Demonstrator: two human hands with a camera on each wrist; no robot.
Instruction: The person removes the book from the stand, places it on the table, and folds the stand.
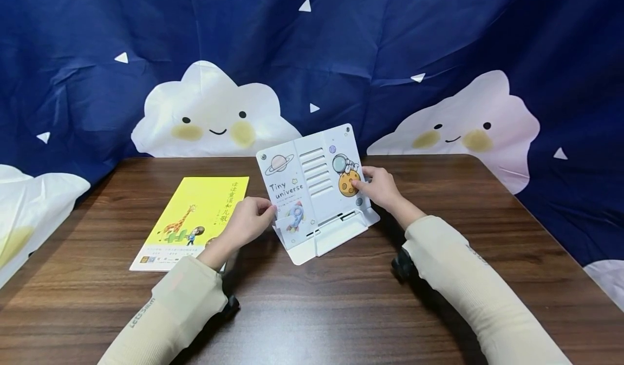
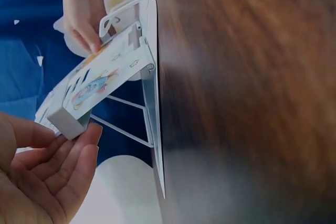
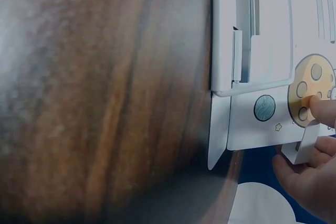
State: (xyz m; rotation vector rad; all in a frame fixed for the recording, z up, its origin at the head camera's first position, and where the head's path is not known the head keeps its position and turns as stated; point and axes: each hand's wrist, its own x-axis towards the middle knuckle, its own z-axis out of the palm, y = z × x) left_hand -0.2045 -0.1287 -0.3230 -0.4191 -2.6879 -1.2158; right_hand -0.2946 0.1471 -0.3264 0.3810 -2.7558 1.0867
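Note:
A white book stand (image 1: 317, 202) printed with a planet, a rocket and an astronaut stands tilted back on the table, turned a little. My left hand (image 1: 249, 219) pinches its left edge; in the left wrist view that hand (image 2: 47, 177) has thumb and fingers about a small folded white side piece (image 2: 67, 123). The right hand (image 1: 382, 186) grips the opposite edge, thumb on the orange moon print and fingers behind the panel, as the right wrist view shows of the hand (image 3: 315, 169). Wire legs (image 2: 123, 129) prop the panel up from its base plate.
A yellow book (image 1: 195, 213) with a giraffe on its cover lies flat on the dark wooden table (image 1: 341, 311), left of the stand and partly behind my left forearm. Behind the table hangs a blue curtain (image 1: 341, 40) with clouds.

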